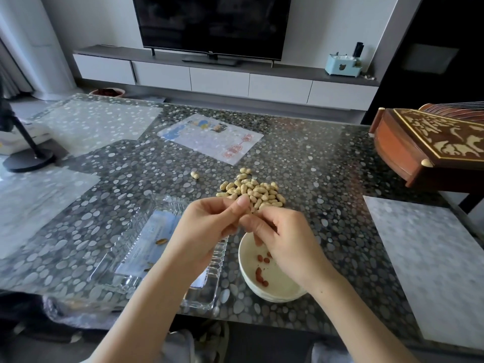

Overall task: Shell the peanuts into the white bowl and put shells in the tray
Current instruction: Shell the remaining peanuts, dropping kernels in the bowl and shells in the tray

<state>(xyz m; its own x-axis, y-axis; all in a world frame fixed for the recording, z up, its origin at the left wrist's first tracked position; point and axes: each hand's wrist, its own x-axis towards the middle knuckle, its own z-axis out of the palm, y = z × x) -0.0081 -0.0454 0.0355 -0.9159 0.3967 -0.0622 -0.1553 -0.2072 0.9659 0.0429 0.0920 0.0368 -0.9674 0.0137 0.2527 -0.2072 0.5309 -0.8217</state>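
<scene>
Near edge of the desk (327, 205): two bare forearms reach in.

Bowl (269, 297), white, sits close to the near edge, right of centre. A few red kernels (262, 279) lie in it.

Tray (123, 239), clear glass, sits just left of the bowl. A few dark shells (161, 241) lie on its floor.

Left hand (207, 226) is over the tray's right end, and right hand (282, 237) is over the bowl's far rim. Fingers of both are curled, tips meeting, pinching a peanut (248, 211) that is mostly hidden between them.

Just beyond the hands, mid-desk, is a pile (251, 191) of unshelled peanuts. A stray peanut (194, 175) lies apart, to the pile's left.

Farther on, a printed sheet (209, 137) lies toward the far edge. A lamp base (28, 159) stands at the left edge, and a carved wooden instrument (432, 145) is at the right edge.

Past the desk, a TV (212, 24) stands on a low cabinet (220, 79).
</scene>
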